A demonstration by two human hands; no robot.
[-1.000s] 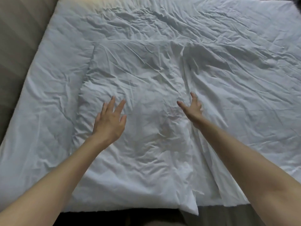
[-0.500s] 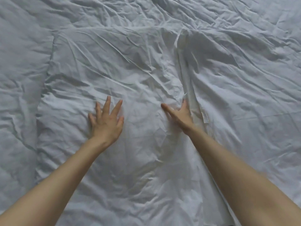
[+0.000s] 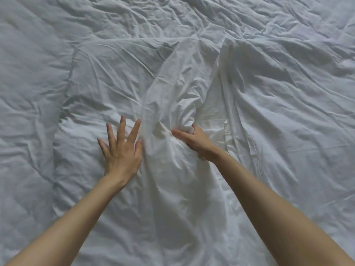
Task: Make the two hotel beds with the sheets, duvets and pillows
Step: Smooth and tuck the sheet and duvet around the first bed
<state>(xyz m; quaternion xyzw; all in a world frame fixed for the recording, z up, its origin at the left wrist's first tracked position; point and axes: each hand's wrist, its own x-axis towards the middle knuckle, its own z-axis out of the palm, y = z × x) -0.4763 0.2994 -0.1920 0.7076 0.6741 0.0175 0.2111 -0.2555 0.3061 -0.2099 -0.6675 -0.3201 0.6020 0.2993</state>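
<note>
White cotton sheet, creased all over, lies mid-view on top of a padded duvet, which fills the frame from side to side. The right grip, a bare hand, has its fingers curled into a bunch of the sheet and pinches it up into a ridge. The left grip lies flat with its fingers straight and spread, pressing on the sheet just beside that ridge. A hemmed edge of the sheet runs just to the right of the right wrist.

The work looks to be somewhere in its middle. Bedding is on this bed, but nothing is smooth or squared, and the sheet covers only part of the duvet. I judge that spreading, straightening and tucking are all left to do. No pillow shows, and the second bed is out of view, so its state cannot be told.

No brand, label or writing can be read anywhere on the cloth.
</note>
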